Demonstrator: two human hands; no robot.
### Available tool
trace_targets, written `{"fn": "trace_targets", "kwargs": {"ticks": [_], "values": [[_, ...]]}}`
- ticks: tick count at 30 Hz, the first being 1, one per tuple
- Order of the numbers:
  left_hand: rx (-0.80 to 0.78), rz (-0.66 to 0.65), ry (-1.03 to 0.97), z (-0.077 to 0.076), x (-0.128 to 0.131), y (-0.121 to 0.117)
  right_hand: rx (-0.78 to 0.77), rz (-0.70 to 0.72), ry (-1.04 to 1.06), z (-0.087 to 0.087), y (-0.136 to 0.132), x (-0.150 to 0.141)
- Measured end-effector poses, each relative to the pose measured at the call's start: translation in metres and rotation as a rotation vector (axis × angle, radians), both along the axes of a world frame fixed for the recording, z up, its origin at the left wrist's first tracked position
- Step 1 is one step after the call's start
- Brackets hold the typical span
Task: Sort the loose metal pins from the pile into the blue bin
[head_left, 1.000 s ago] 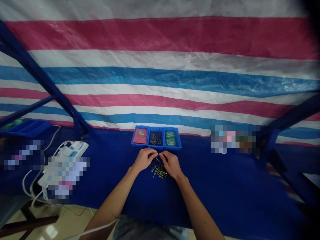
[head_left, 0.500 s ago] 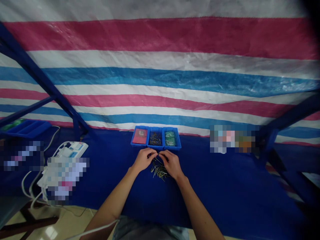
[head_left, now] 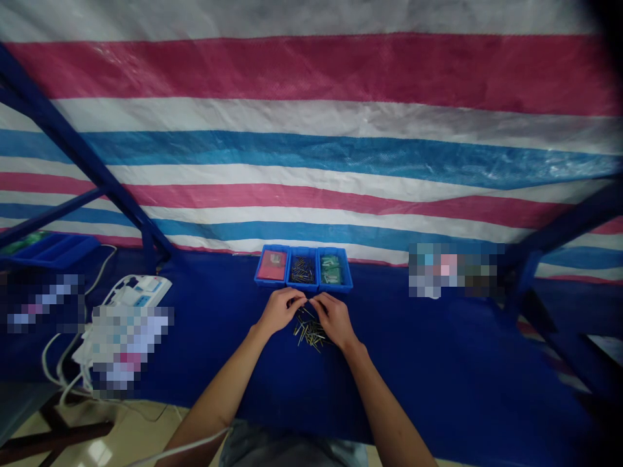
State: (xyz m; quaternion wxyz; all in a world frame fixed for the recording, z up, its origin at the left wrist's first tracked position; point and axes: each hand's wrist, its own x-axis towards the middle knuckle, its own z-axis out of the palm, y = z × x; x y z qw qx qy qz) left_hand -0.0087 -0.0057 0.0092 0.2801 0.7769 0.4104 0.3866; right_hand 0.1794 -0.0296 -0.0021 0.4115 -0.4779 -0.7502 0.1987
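My left hand (head_left: 279,311) and my right hand (head_left: 335,319) meet fingertip to fingertip just in front of three small blue bins. Both are closed in a pinch, and whatever sits between the fingertips is too small to make out. Beneath and between them lies a loose pile of thin metal screws (head_left: 310,335), partly hidden by my fingers. Of the bins, the left one holds a pink-red piece (head_left: 270,266) with a small clear bag on it. Many dark screws (head_left: 302,270) fill the middle bin. Green and whitish small pieces (head_left: 331,270) are in the right one.
A blue cloth (head_left: 428,370) covers the table. On the left stand a white device (head_left: 146,288), looped white cables (head_left: 61,363) and a blue divided tray (head_left: 56,250). Blue metal frame bars rise at both sides. Behind hangs a striped plastic sheet (head_left: 311,149). Some items are blurred out.
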Motion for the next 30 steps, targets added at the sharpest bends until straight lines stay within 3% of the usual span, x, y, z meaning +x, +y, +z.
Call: {"fn": "trace_targets", "kwargs": {"ticks": [30], "values": [[0.001,0.009,0.007,-0.0002,0.0007,-0.0005,0.017,-0.012,0.051,-0.0003,0.0005,-0.0001]]}}
